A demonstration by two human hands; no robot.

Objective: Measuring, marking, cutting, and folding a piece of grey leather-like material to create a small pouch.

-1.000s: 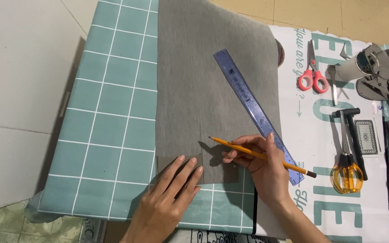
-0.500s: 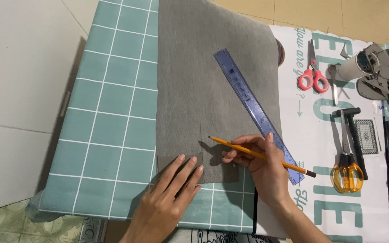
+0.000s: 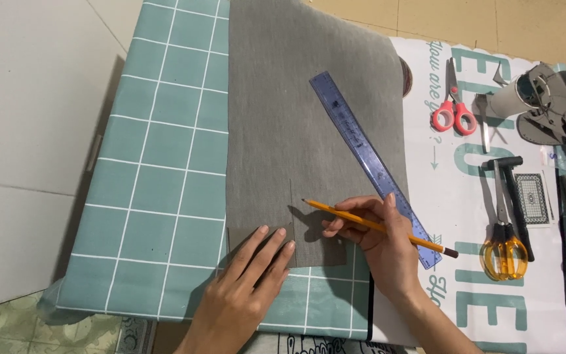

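Observation:
A sheet of grey fabric lies on a teal checked cloth. My left hand presses flat on the fabric's near corner, fingers spread. My right hand holds a yellow pencil, its tip just above the fabric beside a faint drawn line. A blue translucent ruler lies slanted across the fabric, its near end under my right hand.
On the white printed sheet to the right lie red-handled scissors, yellow-handled scissors, a black hammer, a small patterned card and grey cut pieces. Tiled floor lies to the left.

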